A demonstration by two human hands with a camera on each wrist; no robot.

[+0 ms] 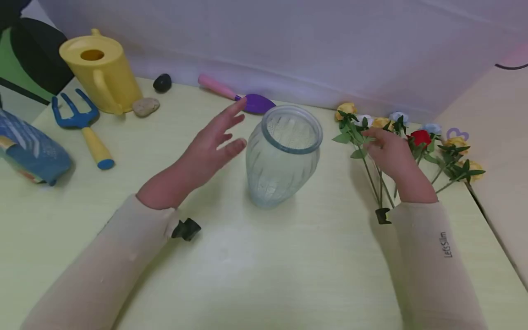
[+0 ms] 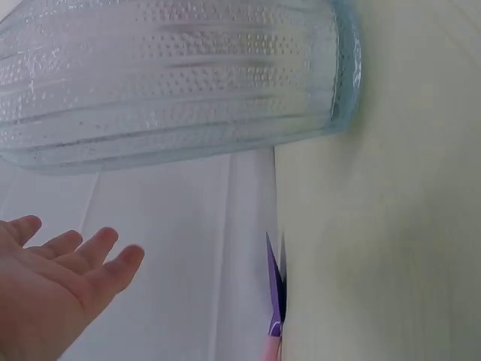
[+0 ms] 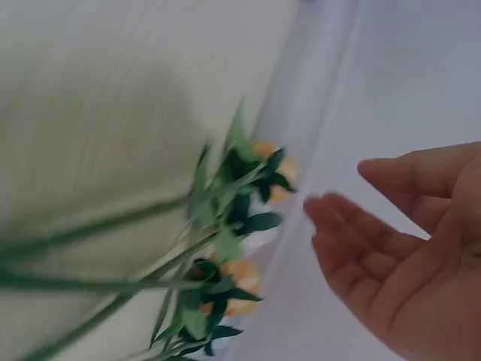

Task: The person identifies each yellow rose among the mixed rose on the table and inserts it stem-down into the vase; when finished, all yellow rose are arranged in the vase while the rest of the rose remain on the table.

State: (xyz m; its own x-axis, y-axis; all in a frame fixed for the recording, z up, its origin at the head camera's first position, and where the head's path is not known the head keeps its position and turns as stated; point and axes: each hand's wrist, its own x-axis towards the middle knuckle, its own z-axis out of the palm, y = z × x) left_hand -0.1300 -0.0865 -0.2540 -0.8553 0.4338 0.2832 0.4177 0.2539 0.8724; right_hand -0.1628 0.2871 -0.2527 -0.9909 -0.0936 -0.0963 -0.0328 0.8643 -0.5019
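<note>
On the worktop, the left hand, grip released, is just beside an upright glass vase; the right hand, also released, hovers near flowers at right. Beyond lies a trowel.

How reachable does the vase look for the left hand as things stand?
Likely yes: the left grip is open beside the vase, apart from it, with nothing visible between them. The trowel lies farther back, seemingly out of the way.
</note>
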